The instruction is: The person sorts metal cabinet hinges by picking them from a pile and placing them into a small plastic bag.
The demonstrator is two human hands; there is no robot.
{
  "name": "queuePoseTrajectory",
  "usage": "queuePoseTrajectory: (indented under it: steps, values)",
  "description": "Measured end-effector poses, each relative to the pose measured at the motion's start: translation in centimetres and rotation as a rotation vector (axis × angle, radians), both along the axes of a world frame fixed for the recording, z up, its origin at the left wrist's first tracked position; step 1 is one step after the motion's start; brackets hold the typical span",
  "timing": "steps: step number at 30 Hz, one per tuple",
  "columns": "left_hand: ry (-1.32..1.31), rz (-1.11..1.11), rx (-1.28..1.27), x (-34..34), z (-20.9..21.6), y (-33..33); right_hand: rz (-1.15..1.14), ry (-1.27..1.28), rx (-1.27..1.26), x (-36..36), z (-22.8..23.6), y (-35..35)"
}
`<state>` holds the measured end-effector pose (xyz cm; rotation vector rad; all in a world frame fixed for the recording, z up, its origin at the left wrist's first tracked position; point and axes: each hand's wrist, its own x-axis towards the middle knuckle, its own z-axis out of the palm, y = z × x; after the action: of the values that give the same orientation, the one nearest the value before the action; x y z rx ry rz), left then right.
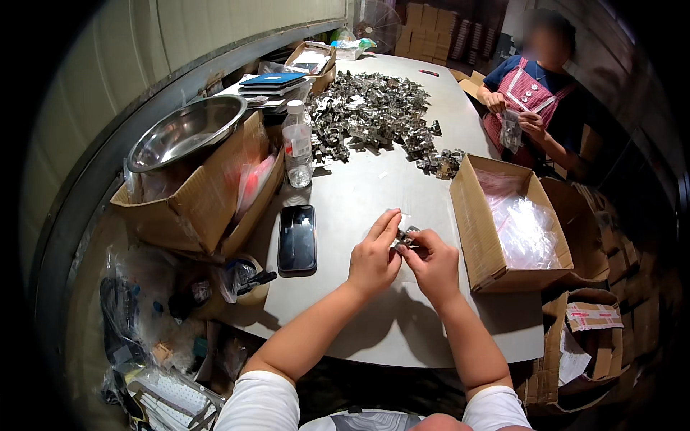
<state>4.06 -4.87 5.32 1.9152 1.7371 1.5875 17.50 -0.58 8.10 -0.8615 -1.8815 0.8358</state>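
Observation:
Over the near middle of the table, my left hand (374, 257) and my right hand (434, 264) meet at a small shiny metal part (407, 236). Fingers of both hands are closed on it, and they cover much of its shape. Farther off, a large heap of similar silvery metal parts (370, 111) spreads over the table (359, 208). A black phone (297, 239) lies left of my left hand. To the right of my right hand stands an open cardboard box (480, 237) holding clear plastic bags (528, 230).
A clear plastic bottle (296, 147) stands by the heap. At left, a steel basin (188, 133) rests on a cardboard box (180, 215). Across the right side, a co-worker (535, 93) holds a clear bag (511, 131) of metal parts. More cardboard boxes (550, 352) stand lower right.

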Motion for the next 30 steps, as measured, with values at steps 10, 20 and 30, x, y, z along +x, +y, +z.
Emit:
queuePoseTrajectory:
  steps: [10,20,30]
  values:
    - [0.085,-0.003,-0.02,-0.3,-1.8,1.2,-0.074,-0.261,1.058,0.7,-1.1,2.2]
    - [-0.015,-0.086,-0.055,-0.1,-0.2,0.5,-0.24,-0.214,0.559,1.0,-1.2,1.8]
    - [0.054,0.042,-0.126,-1.0,0.5,0.4,-0.115,-0.258,1.023,0.6,-0.9,1.1]
